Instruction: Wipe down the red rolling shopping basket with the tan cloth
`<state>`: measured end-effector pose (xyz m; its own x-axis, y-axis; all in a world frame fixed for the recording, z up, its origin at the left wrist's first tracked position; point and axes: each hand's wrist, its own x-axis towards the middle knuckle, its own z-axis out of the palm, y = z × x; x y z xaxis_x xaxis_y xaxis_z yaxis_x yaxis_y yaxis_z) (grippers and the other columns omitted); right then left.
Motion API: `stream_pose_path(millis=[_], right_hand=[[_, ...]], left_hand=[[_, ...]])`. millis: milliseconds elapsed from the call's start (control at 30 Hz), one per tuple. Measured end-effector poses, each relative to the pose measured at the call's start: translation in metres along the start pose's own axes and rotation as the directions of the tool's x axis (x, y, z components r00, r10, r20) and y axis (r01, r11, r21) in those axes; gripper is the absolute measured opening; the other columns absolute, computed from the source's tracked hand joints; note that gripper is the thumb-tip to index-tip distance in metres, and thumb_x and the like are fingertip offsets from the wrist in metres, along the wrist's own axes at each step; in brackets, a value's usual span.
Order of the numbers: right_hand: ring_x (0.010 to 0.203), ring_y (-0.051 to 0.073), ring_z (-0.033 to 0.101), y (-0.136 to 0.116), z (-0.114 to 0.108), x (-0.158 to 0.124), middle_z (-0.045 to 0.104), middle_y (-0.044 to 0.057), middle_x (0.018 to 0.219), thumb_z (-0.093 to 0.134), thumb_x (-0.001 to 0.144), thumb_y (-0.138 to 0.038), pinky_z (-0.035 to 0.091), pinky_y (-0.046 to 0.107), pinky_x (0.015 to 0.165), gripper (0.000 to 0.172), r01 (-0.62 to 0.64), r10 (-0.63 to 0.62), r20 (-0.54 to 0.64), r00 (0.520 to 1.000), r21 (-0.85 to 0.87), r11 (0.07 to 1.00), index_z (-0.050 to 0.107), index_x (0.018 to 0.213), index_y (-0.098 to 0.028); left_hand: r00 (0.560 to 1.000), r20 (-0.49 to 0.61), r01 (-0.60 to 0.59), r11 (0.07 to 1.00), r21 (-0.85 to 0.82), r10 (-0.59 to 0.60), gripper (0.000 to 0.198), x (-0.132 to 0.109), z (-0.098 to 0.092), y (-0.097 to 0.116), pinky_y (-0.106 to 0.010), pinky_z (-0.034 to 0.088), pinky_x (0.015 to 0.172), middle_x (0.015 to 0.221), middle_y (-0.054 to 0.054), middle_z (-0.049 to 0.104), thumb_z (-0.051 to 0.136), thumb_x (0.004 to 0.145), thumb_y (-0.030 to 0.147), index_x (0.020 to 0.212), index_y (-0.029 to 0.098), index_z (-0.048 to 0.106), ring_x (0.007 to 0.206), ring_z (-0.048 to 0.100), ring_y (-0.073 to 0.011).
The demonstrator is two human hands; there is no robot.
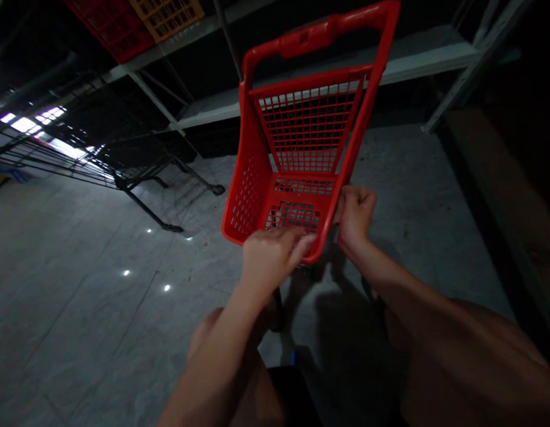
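A small red plastic shopping cart (250,196) with a grid-like basket stands in front of me, its handle (304,40) at the far end. My left hand (272,252) is curled over the near rim of the basket, fingers reaching inside and thumb along the edge. On the basket's right outer side, my right hand (357,213) is closed in a fist against the wall. Its fingertips are turned away, so what it may hold is hidden. The underside of the cart lies mostly in shadow.
A dark wire shopping cart (144,201) stands on the left. Behind the red cart runs a metal shelf rack (208,115) with red (112,29) and orange crates (168,18) on its upper level. Grey tiled floor (101,284) lies around; a brown ledge (501,166) edges the right.
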<state>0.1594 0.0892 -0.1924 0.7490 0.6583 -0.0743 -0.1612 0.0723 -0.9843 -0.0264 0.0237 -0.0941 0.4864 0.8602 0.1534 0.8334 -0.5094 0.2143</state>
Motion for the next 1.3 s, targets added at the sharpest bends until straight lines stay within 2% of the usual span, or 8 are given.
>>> stream_pose_path(millis=[100, 200, 433, 733, 867, 1000, 1200, 1300], right_hand=[[0.064, 0.014, 0.055, -0.002, -0.017, -0.038, 0.055, -0.003, 0.084, 0.060, 0.079, -0.043, 0.042, 0.027, 0.055, 0.035, -0.098, 0.103, 0.150, 0.983, -0.040, 0.994, 0.040, 0.103, -0.027], [0.068, 0.014, 0.053, -0.005, -0.028, -0.071, 0.057, -0.002, 0.086, 0.063, 0.074, -0.037, 0.043, 0.028, 0.058, 0.036, -0.005, 0.037, 0.310, 0.950, -0.104, 0.995, 0.043, 0.102, -0.027], [0.068, 0.014, 0.048, -0.009, -0.052, -0.127, 0.052, -0.004, 0.080, 0.070, 0.068, -0.035, 0.041, 0.027, 0.062, 0.034, 0.218, -0.062, 0.500, 0.864, -0.261, 0.941, 0.045, 0.088, -0.025], [0.069, 0.013, 0.051, -0.008, -0.061, -0.052, 0.048, -0.003, 0.084, 0.060, 0.070, -0.030, 0.046, 0.029, 0.064, 0.030, 0.378, -0.342, 0.173, 0.924, -0.261, 0.888, 0.038, 0.090, -0.027], [0.060, 0.011, 0.050, 0.032, -0.076, -0.031, 0.052, -0.004, 0.083, 0.060, 0.070, -0.032, 0.045, 0.027, 0.053, 0.033, 0.214, -0.131, 0.274, 0.953, -0.302, 0.929, 0.039, 0.094, -0.027], [0.059, 0.012, 0.052, 0.053, -0.073, -0.025, 0.052, -0.007, 0.078, 0.060, 0.066, -0.035, 0.050, 0.028, 0.051, 0.036, 0.020, 0.086, 0.364, 0.928, -0.279, 0.960, 0.038, 0.093, -0.026], [0.067, 0.011, 0.056, -0.006, -0.051, -0.023, 0.051, -0.002, 0.095, 0.059, 0.067, -0.033, 0.053, 0.029, 0.053, 0.033, 0.189, -0.134, 0.303, 0.944, -0.158, 0.969, 0.037, 0.091, -0.026], [0.069, 0.011, 0.052, -0.019, -0.043, -0.029, 0.049, -0.002, 0.094, 0.058, 0.069, -0.032, 0.052, 0.027, 0.056, 0.030, 0.249, -0.194, 0.316, 0.929, -0.144, 0.958, 0.037, 0.090, -0.026]], left_hand=[[0.995, 0.093, 0.040, 0.997, -0.071, -0.033, 0.047, -0.017, -0.021, -0.052, -0.035, 0.049, 0.099, 0.117, -0.003, 0.079, 0.046, 0.101, 0.061, 0.111, 0.027, 0.077, 0.106, 0.073, -0.0190], [0.978, 0.208, -0.009, 0.997, -0.070, 0.023, 0.045, -0.029, -0.025, -0.088, -0.041, 0.035, 0.114, 0.106, 0.000, 0.081, 0.049, 0.099, 0.061, 0.100, 0.027, 0.079, 0.107, 0.071, -0.0190], [0.982, 0.151, 0.096, 0.988, 0.118, -0.114, 0.069, -0.020, 0.000, -0.080, -0.036, 0.038, 0.091, 0.075, -0.004, 0.078, 0.034, 0.102, 0.066, 0.067, 0.021, 0.073, 0.078, 0.070, -0.0177], [1.000, 0.019, 0.009, 1.000, 0.024, -0.009, 0.070, 0.036, 0.032, -0.016, -0.035, 0.040, 0.082, 0.087, -0.010, 0.079, 0.026, 0.104, 0.063, 0.088, 0.019, 0.079, 0.086, 0.072, -0.0222], [0.990, 0.024, -0.135, 0.990, -0.046, 0.136, 0.053, 0.052, 0.039, -0.003, -0.034, 0.040, 0.085, 0.102, -0.008, 0.080, 0.034, 0.106, 0.053, 0.101, 0.021, 0.076, 0.098, 0.073, -0.0224], [0.980, 0.062, -0.177, 0.974, -0.142, 0.187, 0.041, 0.059, 0.031, -0.015, -0.035, 0.040, 0.096, 0.118, -0.005, 0.078, 0.038, 0.108, 0.042, 0.120, 0.024, 0.072, 0.111, 0.070, -0.0209], [0.998, 0.035, -0.038, 0.988, -0.148, 0.044, 0.030, 0.049, -0.003, -0.070, -0.055, 0.017, 0.124, 0.137, -0.002, 0.070, 0.056, 0.101, 0.043, 0.125, 0.033, 0.070, 0.140, 0.053, -0.0262], [0.995, 0.072, -0.054, 0.990, -0.132, 0.064, 0.027, 0.046, 0.001, -0.081, -0.049, 0.026, 0.124, 0.126, -0.004, 0.075, 0.054, 0.102, 0.037, 0.121, 0.026, 0.070, 0.125, 0.064, -0.0224]])
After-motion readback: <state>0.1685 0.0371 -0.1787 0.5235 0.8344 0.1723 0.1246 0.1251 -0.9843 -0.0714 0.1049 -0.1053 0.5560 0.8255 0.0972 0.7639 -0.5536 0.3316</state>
